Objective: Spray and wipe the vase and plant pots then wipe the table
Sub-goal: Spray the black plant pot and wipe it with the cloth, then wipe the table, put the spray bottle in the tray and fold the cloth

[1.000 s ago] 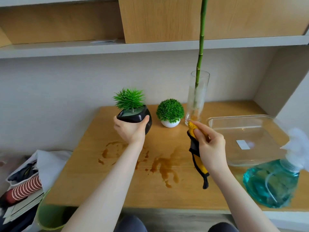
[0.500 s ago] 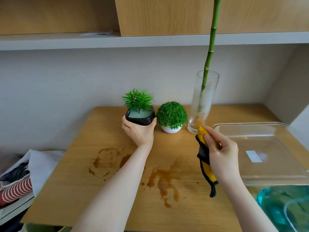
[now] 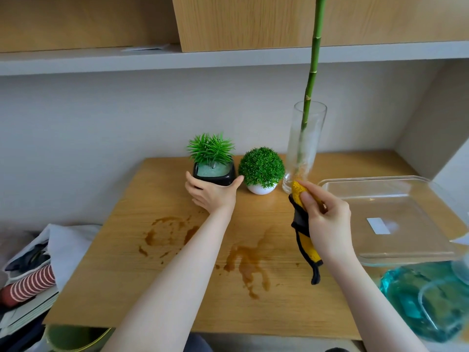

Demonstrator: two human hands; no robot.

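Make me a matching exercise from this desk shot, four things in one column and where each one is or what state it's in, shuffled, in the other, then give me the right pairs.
Things
1. black pot
2. white pot
3. glass vase
4. yellow cloth

States
A. holds a tall green stem
B. gripped by the left hand
C. hangs from the right hand
D. stands untouched between the other two containers

Pairs: 1-B, 2-D, 3-A, 4-C
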